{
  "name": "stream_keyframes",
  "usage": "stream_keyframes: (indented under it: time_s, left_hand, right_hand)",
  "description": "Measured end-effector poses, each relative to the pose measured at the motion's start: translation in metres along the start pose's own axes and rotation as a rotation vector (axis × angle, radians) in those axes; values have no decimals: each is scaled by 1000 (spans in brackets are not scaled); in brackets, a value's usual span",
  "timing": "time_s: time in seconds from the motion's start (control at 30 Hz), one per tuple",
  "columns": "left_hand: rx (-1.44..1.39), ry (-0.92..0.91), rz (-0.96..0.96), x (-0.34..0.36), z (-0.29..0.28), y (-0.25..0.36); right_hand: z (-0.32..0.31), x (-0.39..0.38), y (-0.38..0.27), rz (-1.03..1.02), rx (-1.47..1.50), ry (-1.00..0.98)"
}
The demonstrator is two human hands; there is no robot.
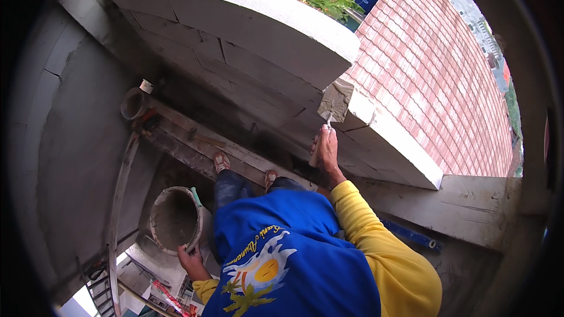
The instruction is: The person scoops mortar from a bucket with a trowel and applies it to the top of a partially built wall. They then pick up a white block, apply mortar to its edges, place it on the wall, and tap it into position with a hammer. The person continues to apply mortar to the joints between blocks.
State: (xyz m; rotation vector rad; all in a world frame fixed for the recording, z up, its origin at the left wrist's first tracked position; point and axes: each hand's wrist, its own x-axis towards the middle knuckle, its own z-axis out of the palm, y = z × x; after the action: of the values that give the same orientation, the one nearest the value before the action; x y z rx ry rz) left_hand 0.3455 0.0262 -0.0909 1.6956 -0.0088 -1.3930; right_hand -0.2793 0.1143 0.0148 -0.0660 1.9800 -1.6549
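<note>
My right hand (327, 151) is closed round the handle of a trowel (336, 101), its squarish blade coated with grey mortar. The blade is at the step in a pale block wall (252, 53), beside the end of the upper course and over the lower course (405, 149). Down at the left, my left hand (191, 262) grips the rim of a bucket (204, 229) smeared with mortar inside. The bucket is tilted, with its mouth facing up. My left fingers are partly hidden by the rim.
My feet stand on narrow wooden planks (235, 155) along the wall. A smaller bucket (135, 104) sits at their far left end. A blue spirit level (411, 235) lies at the right. Beyond the wall are a red tiled roof (435, 76) and plants; a drop with a ladder (97, 287) shows lower left.
</note>
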Motion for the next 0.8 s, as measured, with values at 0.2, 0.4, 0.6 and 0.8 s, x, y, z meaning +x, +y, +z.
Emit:
stream_keyframes:
  time_s: [0.2, 0.4, 0.6, 0.8]
  left_hand:
    - [806, -244, 679, -10, -37, -9]
    - [808, -232, 613, -21, -40, 2]
    - [1025, -383, 822, 0, -58, 25]
    - [1254, -333, 699, -36, -34, 50]
  right_hand:
    - [-27, -60, 41, -17, -474, 3]
    - [-55, -70, 26, 5, -347, 300]
    - [8, 49, 38, -291, -471, 569]
    - [37, 99, 84, -161, -475, 501]
